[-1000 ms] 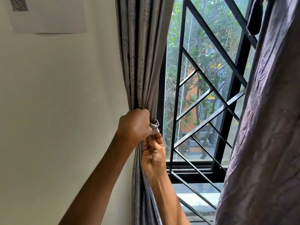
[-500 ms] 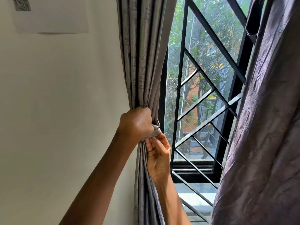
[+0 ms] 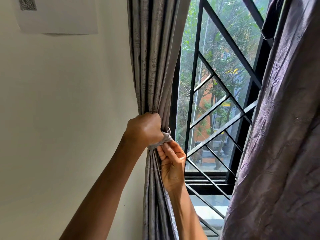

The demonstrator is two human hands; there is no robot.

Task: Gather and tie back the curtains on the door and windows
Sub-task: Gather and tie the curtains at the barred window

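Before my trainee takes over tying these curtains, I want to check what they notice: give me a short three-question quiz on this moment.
1. True or false: the left hand grips the gathered grey curtain.
2. What does the right hand pinch? A) the tie band B) the window grille C) the paper on the wall
3. Short answer: does either hand touch the purple curtain?
Key: 1 true; 2 A; 3 no.
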